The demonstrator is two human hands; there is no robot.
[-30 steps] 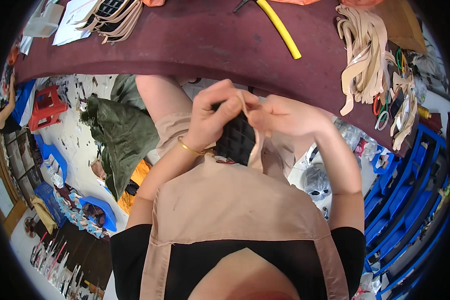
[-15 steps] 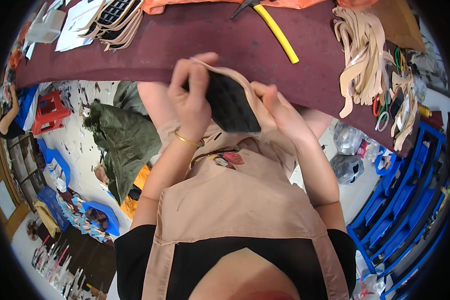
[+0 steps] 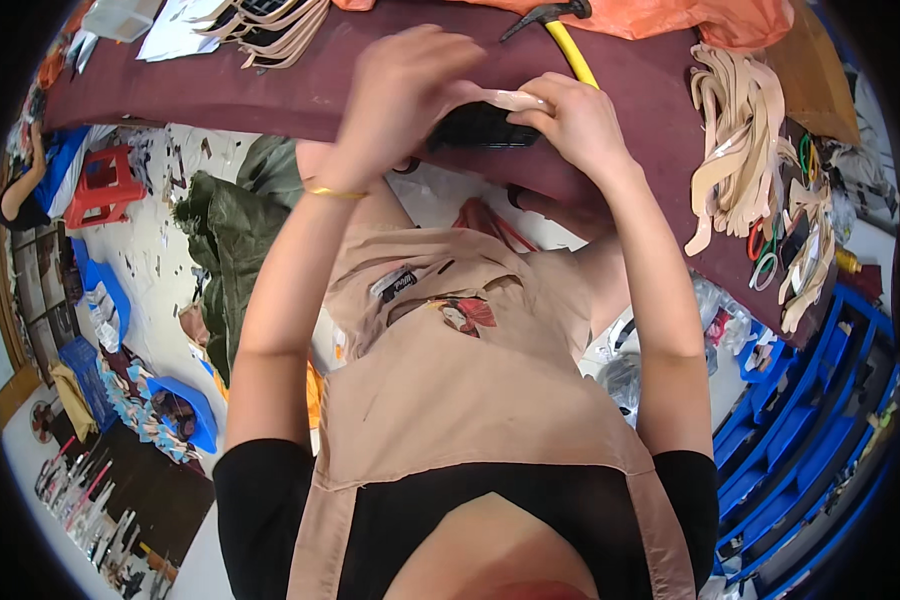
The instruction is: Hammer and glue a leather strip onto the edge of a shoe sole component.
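Note:
A black panel with a beige strip along its upper edge is at the front edge of the maroon table, tilted so that little of its face shows. My right hand is closed, with thumb and fingers pinching the strip's right end. Above the strip's left end is my left hand, smeared by motion, so I cannot tell whether its fingers grip the strip. Behind my right hand lies a hammer with a yellow handle and dark head.
On the maroon table lie a stack of beige-edged black panels, a bundle of beige strips and scissors. Orange sheeting covers the far edge. Blue racks stand at right, a red stool at left.
Both hands have moved forward from over my lap to the table edge with the panel. The panel has tipped flatter, and my left hand has swung up and forward.

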